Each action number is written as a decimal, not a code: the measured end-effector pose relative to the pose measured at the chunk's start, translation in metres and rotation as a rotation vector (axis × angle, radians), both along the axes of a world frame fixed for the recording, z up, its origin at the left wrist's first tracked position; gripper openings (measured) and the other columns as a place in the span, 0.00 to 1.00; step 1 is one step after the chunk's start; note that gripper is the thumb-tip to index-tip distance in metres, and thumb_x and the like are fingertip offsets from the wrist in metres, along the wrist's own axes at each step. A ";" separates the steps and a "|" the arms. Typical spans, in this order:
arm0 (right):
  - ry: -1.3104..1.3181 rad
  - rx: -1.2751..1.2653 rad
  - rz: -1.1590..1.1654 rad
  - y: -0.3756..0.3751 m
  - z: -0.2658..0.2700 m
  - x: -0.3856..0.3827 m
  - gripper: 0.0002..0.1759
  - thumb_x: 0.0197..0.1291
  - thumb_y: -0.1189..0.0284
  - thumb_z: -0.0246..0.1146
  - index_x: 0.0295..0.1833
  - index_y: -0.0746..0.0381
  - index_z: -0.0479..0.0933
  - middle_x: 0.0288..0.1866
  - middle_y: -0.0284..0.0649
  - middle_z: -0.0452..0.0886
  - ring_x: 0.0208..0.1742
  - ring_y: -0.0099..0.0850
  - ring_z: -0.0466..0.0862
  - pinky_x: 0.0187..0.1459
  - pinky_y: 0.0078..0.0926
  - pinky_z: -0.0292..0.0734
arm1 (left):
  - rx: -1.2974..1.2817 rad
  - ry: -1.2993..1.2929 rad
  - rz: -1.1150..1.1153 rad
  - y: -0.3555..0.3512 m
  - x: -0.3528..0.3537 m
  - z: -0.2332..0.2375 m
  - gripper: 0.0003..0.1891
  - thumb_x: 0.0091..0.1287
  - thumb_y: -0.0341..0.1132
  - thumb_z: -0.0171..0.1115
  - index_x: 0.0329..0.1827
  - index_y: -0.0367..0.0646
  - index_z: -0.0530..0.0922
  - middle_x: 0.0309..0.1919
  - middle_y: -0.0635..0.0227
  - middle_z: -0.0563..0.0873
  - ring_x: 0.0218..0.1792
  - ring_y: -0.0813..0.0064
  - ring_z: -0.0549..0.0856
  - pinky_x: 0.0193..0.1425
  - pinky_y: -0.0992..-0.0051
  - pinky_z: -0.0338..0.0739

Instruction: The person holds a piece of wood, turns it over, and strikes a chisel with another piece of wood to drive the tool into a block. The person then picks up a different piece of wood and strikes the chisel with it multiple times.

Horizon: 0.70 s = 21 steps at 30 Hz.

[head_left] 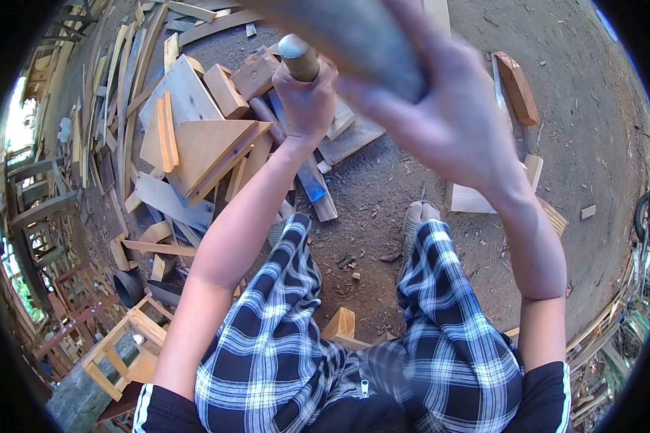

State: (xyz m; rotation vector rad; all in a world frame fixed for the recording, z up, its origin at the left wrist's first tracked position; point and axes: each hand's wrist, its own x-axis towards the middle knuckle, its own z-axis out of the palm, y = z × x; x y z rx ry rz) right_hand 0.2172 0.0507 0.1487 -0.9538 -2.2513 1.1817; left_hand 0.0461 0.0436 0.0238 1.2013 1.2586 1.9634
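Note:
My left hand (307,105) is closed in a fist around a round wooden handle (302,63) with a pale, rounded end; the rest of that tool is hidden. Close to the camera, my right hand (448,119) grips a long, smooth, brownish piece (361,40) that looks like wood. Motion blurs both it and the fingers, and its far end runs out of the top of the view. Below the left hand lies a dark plank with a blue patch (314,189).
A heap of wood offcuts and boards (217,148) lies at left. Long strips (123,94) are stacked behind it. A reddish wooden block (516,90) and pale boards (469,198) lie at right on the dirt ground (361,245). A small wooden frame (133,346) stands lower left.

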 end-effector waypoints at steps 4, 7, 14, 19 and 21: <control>-0.166 0.102 0.083 0.006 0.040 0.001 0.47 0.60 0.63 0.63 0.80 0.65 0.49 0.46 0.53 0.85 0.39 0.41 0.89 0.44 0.36 0.87 | -0.063 -0.276 -0.140 -0.005 -0.005 -0.001 0.04 0.57 0.26 0.67 0.31 0.34 0.81 0.28 0.71 0.88 0.29 0.84 0.83 0.36 0.79 0.77; 0.085 0.026 0.109 0.009 0.007 -0.013 0.48 0.59 0.65 0.64 0.81 0.62 0.49 0.47 0.55 0.85 0.41 0.41 0.89 0.45 0.37 0.87 | -0.082 -0.403 -0.239 0.002 -0.008 -0.016 0.05 0.57 0.26 0.67 0.33 0.35 0.81 0.30 0.70 0.88 0.31 0.85 0.83 0.36 0.80 0.76; -0.103 -0.031 0.070 -0.001 -0.005 -0.004 0.51 0.56 0.61 0.66 0.82 0.58 0.49 0.52 0.62 0.83 0.46 0.45 0.88 0.49 0.38 0.84 | 0.081 0.113 0.001 0.000 -0.011 -0.003 0.08 0.66 0.30 0.66 0.31 0.36 0.79 0.26 0.73 0.85 0.27 0.84 0.82 0.32 0.78 0.77; 0.166 -0.171 -0.184 -0.020 -0.050 -0.002 0.49 0.57 0.46 0.69 0.78 0.59 0.61 0.61 0.54 0.77 0.63 0.41 0.79 0.63 0.40 0.75 | -0.180 -0.174 -0.018 0.004 -0.032 -0.002 0.08 0.69 0.32 0.65 0.36 0.39 0.75 0.23 0.72 0.79 0.21 0.79 0.79 0.23 0.73 0.73; 0.139 -0.180 -0.224 -0.017 -0.076 0.008 0.51 0.56 0.44 0.68 0.78 0.59 0.60 0.63 0.53 0.76 0.65 0.42 0.77 0.65 0.43 0.72 | -0.217 -0.338 0.047 0.014 -0.042 -0.004 0.14 0.70 0.36 0.65 0.28 0.44 0.71 0.16 0.74 0.71 0.13 0.82 0.67 0.18 0.74 0.63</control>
